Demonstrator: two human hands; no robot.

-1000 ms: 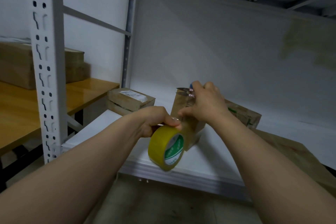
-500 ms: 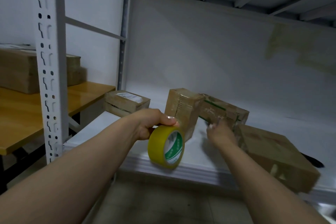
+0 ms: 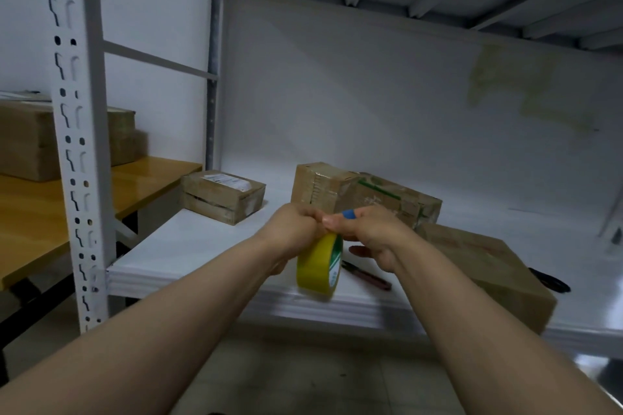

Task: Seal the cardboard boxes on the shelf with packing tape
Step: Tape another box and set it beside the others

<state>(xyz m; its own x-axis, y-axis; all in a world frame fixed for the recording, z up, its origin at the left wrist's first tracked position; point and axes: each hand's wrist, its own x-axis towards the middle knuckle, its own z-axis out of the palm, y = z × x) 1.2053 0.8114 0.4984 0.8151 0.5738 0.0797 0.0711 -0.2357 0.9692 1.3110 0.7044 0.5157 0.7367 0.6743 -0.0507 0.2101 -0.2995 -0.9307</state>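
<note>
My left hand (image 3: 294,225) grips the top of a yellow packing tape roll (image 3: 318,266) that hangs in front of the white shelf (image 3: 188,246). My right hand (image 3: 371,229) meets it at the roll's top edge, fingers pinched there; a blue bit shows on one fingertip. Behind my hands stands an upright cardboard box (image 3: 313,185) with a longer box (image 3: 391,202) lying against it. A small labelled box (image 3: 222,195) sits to the left. A large box (image 3: 485,263) rests at the right, over the front edge.
A dark-handled tool (image 3: 367,276) lies on the shelf under my right hand; another black object (image 3: 549,281) lies beyond the large box. A white slotted upright (image 3: 76,145) stands left, with a wooden table (image 3: 33,222) and a carton (image 3: 30,141) beyond it.
My right hand left the upright box, dipped to the shelf surface by the boxes, then came back to the tape roll. The tool it held now lies on the shelf.
</note>
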